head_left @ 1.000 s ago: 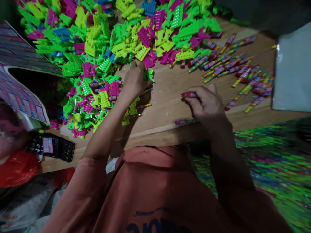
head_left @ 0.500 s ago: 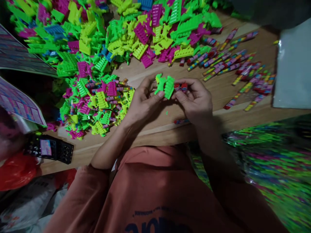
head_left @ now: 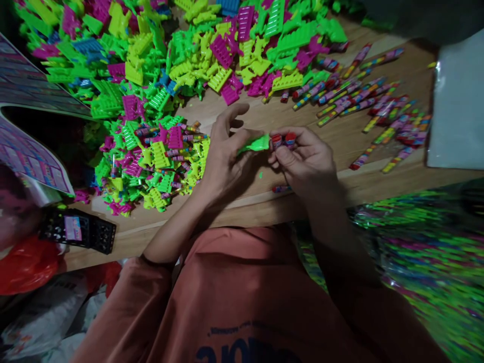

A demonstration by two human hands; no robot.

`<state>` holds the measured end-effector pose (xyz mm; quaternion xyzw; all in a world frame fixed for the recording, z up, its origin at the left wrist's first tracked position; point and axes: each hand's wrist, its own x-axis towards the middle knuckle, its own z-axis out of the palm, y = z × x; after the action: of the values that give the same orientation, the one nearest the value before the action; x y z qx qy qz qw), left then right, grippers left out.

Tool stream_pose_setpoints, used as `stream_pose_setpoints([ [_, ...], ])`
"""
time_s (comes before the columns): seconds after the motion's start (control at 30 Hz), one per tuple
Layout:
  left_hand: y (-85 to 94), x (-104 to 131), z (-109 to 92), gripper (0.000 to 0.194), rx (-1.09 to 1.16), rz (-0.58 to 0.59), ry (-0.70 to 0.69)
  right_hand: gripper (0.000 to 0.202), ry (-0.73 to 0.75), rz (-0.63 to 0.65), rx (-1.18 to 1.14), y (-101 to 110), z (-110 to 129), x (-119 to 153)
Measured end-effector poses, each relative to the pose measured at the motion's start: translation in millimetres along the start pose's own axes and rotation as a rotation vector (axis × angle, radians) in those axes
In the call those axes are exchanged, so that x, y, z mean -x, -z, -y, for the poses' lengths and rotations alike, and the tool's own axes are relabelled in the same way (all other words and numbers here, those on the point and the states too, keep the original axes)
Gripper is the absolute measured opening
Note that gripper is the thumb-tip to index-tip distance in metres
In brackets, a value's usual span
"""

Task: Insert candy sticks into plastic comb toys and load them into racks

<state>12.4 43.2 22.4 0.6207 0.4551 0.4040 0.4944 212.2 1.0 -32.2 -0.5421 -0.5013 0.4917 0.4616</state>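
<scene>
My left hand [head_left: 227,151] is closed on a bright green plastic toy piece [head_left: 258,144], now seen edge-on, with part of it hidden by the thumb and fingers. Close on its right, my right hand [head_left: 308,159] pinches small candy tubes [head_left: 283,140] whose red ends point toward the green piece. Whether the tubes touch the piece I cannot tell. Under the right hand, one more wrapped tube [head_left: 282,189] lies on the wooden table [head_left: 249,204]. Left of my left hand is a pile of toy pieces with tubes among them [head_left: 151,161].
A large heap of green, yellow, pink and blue toy pieces [head_left: 212,55] covers the far side. Loose candy tubes [head_left: 351,96] lie to the right, before a white packet [head_left: 457,106]. Black trays [head_left: 77,231] and a red bag [head_left: 30,264] are at left; bags of colourful tubes [head_left: 423,252] at lower right.
My left hand has turned over, its fingers lifting, and the green toy piece has tilted from face-on to edge-on. My right hand still holds the tubes in nearly the same place.
</scene>
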Motion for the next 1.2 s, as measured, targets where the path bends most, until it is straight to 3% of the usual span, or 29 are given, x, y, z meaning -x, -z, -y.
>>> stream_pose_setpoints([
  [0.2,1.0,5,-3,0.05,0.338,-0.005,0.382,0.032,0.054,-0.001,0.08,1,8,2],
  [0.43,-6.9,10,-13,0.054,0.653,0.004,0.551,0.021,0.02,-0.019,-0.186,-1,9,2],
  [0.67,-11.7,9,-7,0.051,0.765,-0.022,0.567,0.016,0.039,-0.023,-0.127,-1,5,0],
  [0.87,-13.5,8,5,0.064,0.785,-0.012,0.571,0.013,0.08,-0.045,-0.017,0,0,-1],
  [1.2,-17.5,13,3,0.06,0.816,0.009,0.57,0.012,0.077,0.006,0.079,3,11,3],
])
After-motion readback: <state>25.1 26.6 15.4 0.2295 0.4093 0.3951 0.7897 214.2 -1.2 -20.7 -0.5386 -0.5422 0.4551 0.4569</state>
